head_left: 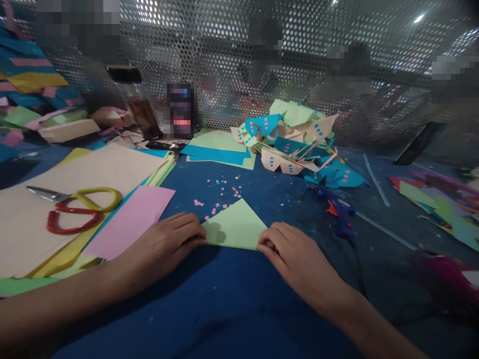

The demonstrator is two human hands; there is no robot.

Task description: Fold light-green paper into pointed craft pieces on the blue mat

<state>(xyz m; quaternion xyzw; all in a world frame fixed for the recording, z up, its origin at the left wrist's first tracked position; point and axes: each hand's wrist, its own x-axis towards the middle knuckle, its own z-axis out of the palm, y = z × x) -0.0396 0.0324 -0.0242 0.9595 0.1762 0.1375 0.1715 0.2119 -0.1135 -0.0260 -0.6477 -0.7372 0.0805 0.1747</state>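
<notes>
A light green sheet of paper (237,224), folded into a triangle, lies on the blue table with its peak pointing away from me. My left hand (177,234) pinches its left corner between thumb and fingers. At the right corner, my right hand (288,249) grips the paper the same way, fingers curled. The long straight edge faces me. Just beyond the triangle are tiny pink and blue paper squares (224,192). A pink paper sheet (130,219) lies beside my left forearm.
Scissors (80,204) rest on stacked paper (123,162) at left. Folded paper boats (295,144) are piled at the back, before a perforated metal screen (220,65). A glue gun (339,212), glue sticks (376,179) and paper scraps (441,199) lie right. A bottle (140,109) stands back left.
</notes>
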